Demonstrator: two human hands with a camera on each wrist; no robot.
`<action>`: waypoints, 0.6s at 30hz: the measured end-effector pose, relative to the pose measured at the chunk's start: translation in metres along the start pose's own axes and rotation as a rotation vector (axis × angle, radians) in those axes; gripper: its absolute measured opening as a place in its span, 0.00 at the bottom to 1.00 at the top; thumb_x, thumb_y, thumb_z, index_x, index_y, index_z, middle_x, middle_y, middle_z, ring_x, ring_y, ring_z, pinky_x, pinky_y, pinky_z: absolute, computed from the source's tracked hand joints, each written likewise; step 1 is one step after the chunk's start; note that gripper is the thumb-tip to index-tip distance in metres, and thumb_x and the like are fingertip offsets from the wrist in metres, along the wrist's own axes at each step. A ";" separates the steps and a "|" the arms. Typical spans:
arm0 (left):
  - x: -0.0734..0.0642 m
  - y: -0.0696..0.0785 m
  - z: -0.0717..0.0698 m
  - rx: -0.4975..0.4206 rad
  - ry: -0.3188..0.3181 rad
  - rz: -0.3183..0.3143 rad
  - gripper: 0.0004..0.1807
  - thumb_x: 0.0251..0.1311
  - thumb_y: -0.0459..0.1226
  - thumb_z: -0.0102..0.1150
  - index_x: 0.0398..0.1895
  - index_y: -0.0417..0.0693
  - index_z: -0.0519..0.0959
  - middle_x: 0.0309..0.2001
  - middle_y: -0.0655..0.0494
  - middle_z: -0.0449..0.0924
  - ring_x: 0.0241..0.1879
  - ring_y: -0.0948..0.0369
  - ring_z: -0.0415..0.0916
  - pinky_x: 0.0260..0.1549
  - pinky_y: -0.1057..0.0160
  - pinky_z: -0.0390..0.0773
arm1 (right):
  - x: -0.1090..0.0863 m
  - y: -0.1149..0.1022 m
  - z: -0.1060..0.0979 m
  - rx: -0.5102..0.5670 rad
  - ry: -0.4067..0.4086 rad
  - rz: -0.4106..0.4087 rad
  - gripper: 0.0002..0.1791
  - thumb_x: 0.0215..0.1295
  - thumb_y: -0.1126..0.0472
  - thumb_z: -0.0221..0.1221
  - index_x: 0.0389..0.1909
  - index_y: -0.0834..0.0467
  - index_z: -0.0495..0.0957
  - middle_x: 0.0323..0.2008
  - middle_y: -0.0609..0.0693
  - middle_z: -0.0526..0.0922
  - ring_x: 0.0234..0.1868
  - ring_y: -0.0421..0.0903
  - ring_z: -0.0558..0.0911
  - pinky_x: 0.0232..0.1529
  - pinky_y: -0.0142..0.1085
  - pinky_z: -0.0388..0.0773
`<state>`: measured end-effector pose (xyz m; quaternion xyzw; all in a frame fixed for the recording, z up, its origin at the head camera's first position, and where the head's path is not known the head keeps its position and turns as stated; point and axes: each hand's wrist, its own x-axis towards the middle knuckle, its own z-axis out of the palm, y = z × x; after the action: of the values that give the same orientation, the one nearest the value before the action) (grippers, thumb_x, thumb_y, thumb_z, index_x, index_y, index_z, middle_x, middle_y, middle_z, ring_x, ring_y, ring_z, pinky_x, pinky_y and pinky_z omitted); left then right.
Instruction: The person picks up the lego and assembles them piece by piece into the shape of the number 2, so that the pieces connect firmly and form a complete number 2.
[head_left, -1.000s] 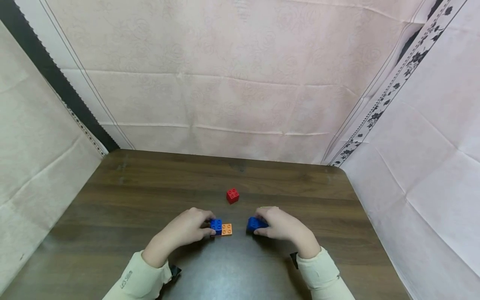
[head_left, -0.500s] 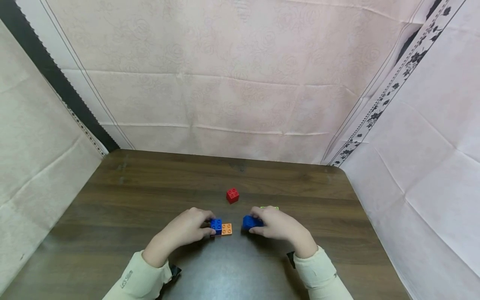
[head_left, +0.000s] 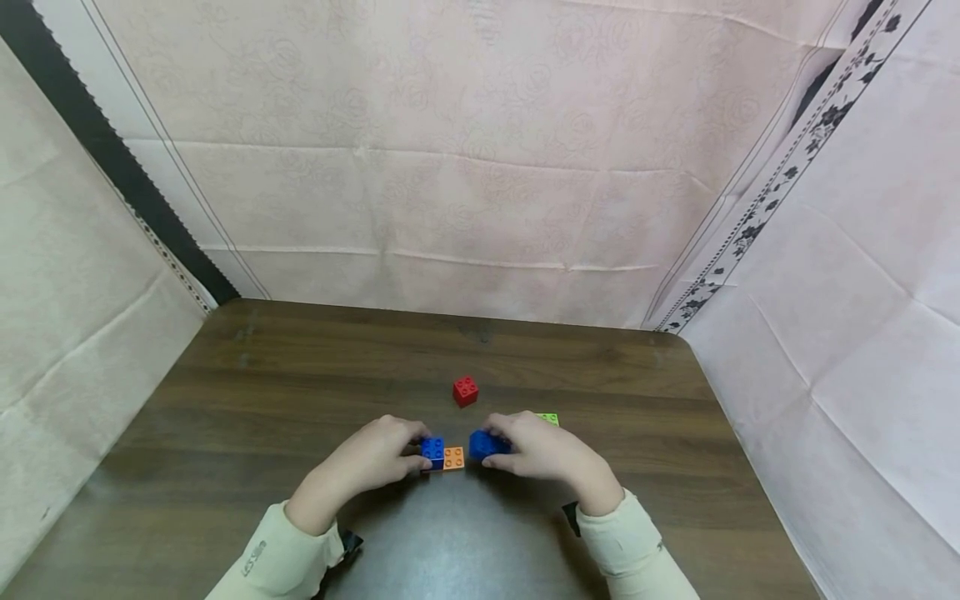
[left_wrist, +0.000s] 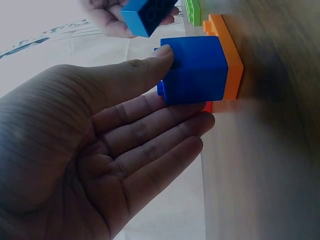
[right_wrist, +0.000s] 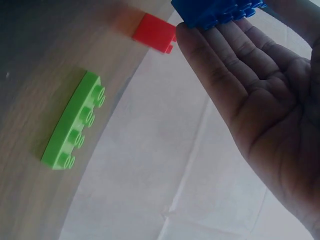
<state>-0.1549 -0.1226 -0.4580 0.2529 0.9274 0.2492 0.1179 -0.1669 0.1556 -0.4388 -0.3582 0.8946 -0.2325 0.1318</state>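
My left hand (head_left: 375,454) pinches a square blue toy brick (head_left: 433,450) between thumb and fingers. That brick sits on one end of a thin orange brick (head_left: 454,459), whose other studs show bare in the head view. My right hand (head_left: 543,450) holds a longer blue brick (head_left: 483,445) just right of the orange one. In the left wrist view this second blue brick (left_wrist: 147,15) hangs above the table, apart from the first, its hollow underside partly showing. Its studs appear in the right wrist view, toward the palm.
A small red brick (head_left: 465,392) stands on the wooden table (head_left: 337,358) beyond both hands. Behind the right hand lies a green brick (head_left: 551,418), seen whole in the right wrist view as a long thin one (right_wrist: 75,122). Pale cloth (head_left: 450,192) walls the table's back and sides.
The right hand has moved left with its blue brick, closer to the orange brick. More of the green brick now shows behind it. The left hand stays where it was.
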 end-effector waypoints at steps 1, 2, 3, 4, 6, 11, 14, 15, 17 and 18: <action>0.000 0.000 0.000 0.001 0.001 0.000 0.18 0.63 0.45 0.69 0.52 0.47 0.83 0.43 0.58 0.85 0.38 0.66 0.79 0.42 0.56 0.83 | 0.001 -0.001 0.001 -0.001 -0.002 -0.003 0.20 0.67 0.52 0.66 0.55 0.56 0.77 0.46 0.48 0.85 0.42 0.35 0.82 0.44 0.33 0.81; 0.000 0.000 0.000 0.001 0.002 0.001 0.18 0.63 0.45 0.69 0.52 0.48 0.83 0.43 0.59 0.85 0.38 0.67 0.79 0.41 0.57 0.83 | 0.001 -0.002 0.001 -0.006 -0.005 -0.008 0.20 0.67 0.52 0.66 0.55 0.56 0.77 0.46 0.48 0.85 0.42 0.35 0.82 0.44 0.33 0.81; 0.001 0.000 0.000 0.002 0.003 0.001 0.18 0.62 0.45 0.69 0.52 0.48 0.83 0.43 0.59 0.85 0.37 0.67 0.79 0.41 0.57 0.83 | 0.002 -0.003 0.002 -0.009 -0.007 -0.012 0.20 0.67 0.52 0.66 0.55 0.56 0.77 0.46 0.48 0.85 0.42 0.35 0.82 0.44 0.33 0.81; 0.001 0.000 0.000 0.002 0.004 0.002 0.18 0.62 0.45 0.69 0.52 0.48 0.83 0.43 0.59 0.85 0.37 0.67 0.79 0.41 0.57 0.83 | 0.003 -0.004 0.002 -0.010 -0.008 -0.015 0.20 0.67 0.51 0.66 0.55 0.56 0.77 0.46 0.48 0.85 0.41 0.35 0.82 0.44 0.33 0.81; 0.001 0.000 0.000 0.002 0.006 0.004 0.18 0.62 0.45 0.69 0.51 0.48 0.83 0.42 0.59 0.85 0.37 0.66 0.80 0.41 0.57 0.83 | 0.004 -0.006 0.003 -0.018 -0.011 -0.025 0.20 0.67 0.51 0.66 0.55 0.56 0.77 0.46 0.47 0.85 0.41 0.35 0.82 0.44 0.32 0.80; 0.000 -0.001 0.000 -0.003 0.007 0.004 0.18 0.62 0.45 0.69 0.51 0.47 0.83 0.43 0.58 0.85 0.39 0.63 0.81 0.42 0.56 0.83 | 0.008 -0.010 0.004 -0.016 -0.017 -0.046 0.20 0.67 0.51 0.66 0.54 0.56 0.78 0.45 0.46 0.85 0.39 0.34 0.80 0.43 0.30 0.79; 0.000 0.000 0.000 -0.009 0.009 0.008 0.18 0.62 0.44 0.69 0.52 0.47 0.83 0.43 0.58 0.85 0.40 0.63 0.81 0.43 0.55 0.83 | 0.011 -0.011 0.005 -0.010 -0.019 -0.051 0.19 0.67 0.51 0.67 0.54 0.55 0.78 0.44 0.45 0.84 0.38 0.33 0.80 0.42 0.28 0.79; 0.000 0.000 0.000 -0.010 0.009 0.007 0.18 0.62 0.44 0.69 0.52 0.47 0.83 0.43 0.58 0.85 0.40 0.63 0.81 0.43 0.56 0.83 | 0.012 -0.012 0.006 -0.008 -0.019 -0.053 0.19 0.67 0.51 0.67 0.54 0.55 0.78 0.44 0.45 0.84 0.38 0.33 0.80 0.42 0.28 0.79; -0.001 0.000 0.000 -0.010 0.012 0.010 0.17 0.62 0.44 0.69 0.52 0.47 0.83 0.43 0.58 0.85 0.38 0.65 0.80 0.42 0.56 0.82 | 0.014 -0.013 0.007 -0.011 -0.019 -0.059 0.19 0.67 0.51 0.67 0.53 0.55 0.78 0.43 0.44 0.84 0.38 0.33 0.80 0.41 0.27 0.78; -0.001 0.000 0.000 -0.008 0.014 0.012 0.17 0.62 0.44 0.69 0.52 0.47 0.83 0.43 0.59 0.85 0.38 0.66 0.80 0.42 0.57 0.82 | 0.015 -0.013 0.008 -0.014 -0.020 -0.063 0.19 0.67 0.51 0.67 0.53 0.55 0.78 0.43 0.44 0.84 0.37 0.33 0.80 0.40 0.27 0.78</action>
<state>-0.1539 -0.1230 -0.4581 0.2562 0.9256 0.2555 0.1109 -0.1669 0.1343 -0.4400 -0.3894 0.8831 -0.2270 0.1307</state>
